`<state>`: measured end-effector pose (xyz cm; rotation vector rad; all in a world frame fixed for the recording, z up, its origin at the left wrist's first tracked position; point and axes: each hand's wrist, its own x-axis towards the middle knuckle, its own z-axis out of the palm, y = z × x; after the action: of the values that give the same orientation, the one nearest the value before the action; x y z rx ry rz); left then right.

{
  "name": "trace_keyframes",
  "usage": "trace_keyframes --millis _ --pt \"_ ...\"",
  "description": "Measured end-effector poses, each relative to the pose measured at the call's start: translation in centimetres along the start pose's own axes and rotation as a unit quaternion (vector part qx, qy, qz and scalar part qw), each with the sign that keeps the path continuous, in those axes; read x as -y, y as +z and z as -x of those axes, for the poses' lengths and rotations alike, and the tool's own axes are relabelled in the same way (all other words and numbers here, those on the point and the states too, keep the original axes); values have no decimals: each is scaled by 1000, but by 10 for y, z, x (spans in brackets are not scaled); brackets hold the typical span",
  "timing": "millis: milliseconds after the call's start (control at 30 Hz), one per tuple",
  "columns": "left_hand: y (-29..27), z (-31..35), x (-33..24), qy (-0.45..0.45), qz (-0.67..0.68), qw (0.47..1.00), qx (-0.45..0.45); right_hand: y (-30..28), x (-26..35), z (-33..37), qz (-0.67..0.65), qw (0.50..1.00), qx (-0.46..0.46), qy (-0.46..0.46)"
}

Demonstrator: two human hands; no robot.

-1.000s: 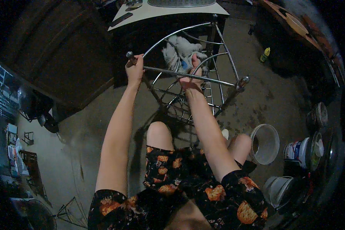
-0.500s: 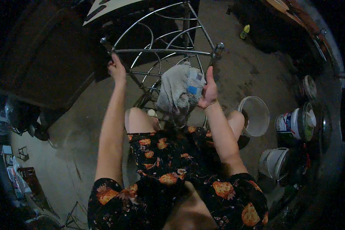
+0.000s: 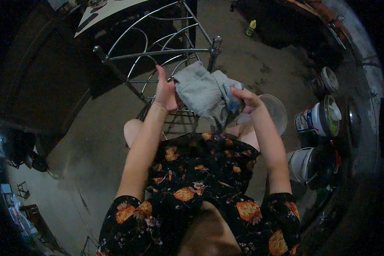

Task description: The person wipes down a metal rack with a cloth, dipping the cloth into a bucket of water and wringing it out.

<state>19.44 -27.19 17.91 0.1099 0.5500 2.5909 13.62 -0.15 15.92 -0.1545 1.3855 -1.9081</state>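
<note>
In front of me a grey, damp-looking cloth [image 3: 202, 91] is spread and bunched between my hands, with a blue patch near its right end. My right hand [image 3: 248, 100] grips that end, thumb on top. At the cloth's left edge is my left hand [image 3: 167, 96], thumb stretched up and away; its other fingers reach toward the cloth and are partly hidden behind it. Just beyond stands a metal rack [image 3: 158, 53] of shiny bars with curved rods and knobbed corners. Neither hand holds the rack, and the cloth covers part of its near side.
To the right are a clear bucket [image 3: 274, 114], a white paint pail [image 3: 313, 119], and another white bucket [image 3: 301, 164]. A yellow bottle [image 3: 251, 27] stands farther off on the floor. A pale tabletop [image 3: 111, 13] lies at the far left, and a dark panel [image 3: 38, 85] below it.
My left hand has let go of the rack's left post and come right to the cloth. My right hand has moved off the rack's right post, and the cloth is lifted and spread.
</note>
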Motion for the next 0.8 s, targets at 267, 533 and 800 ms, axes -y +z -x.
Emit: trace_keyframes --millis 267,533,800 --pt "-32 10 -16 -2 -79 997 -11 17 12 17 -163 985 15 -59" --pt "-59 -2 55 -41 140 970 -196 37 30 19 -342 930 94 -98" --pt "-10 -4 93 1 -488 872 16 -6 27 14 -375 919 -9 -122"
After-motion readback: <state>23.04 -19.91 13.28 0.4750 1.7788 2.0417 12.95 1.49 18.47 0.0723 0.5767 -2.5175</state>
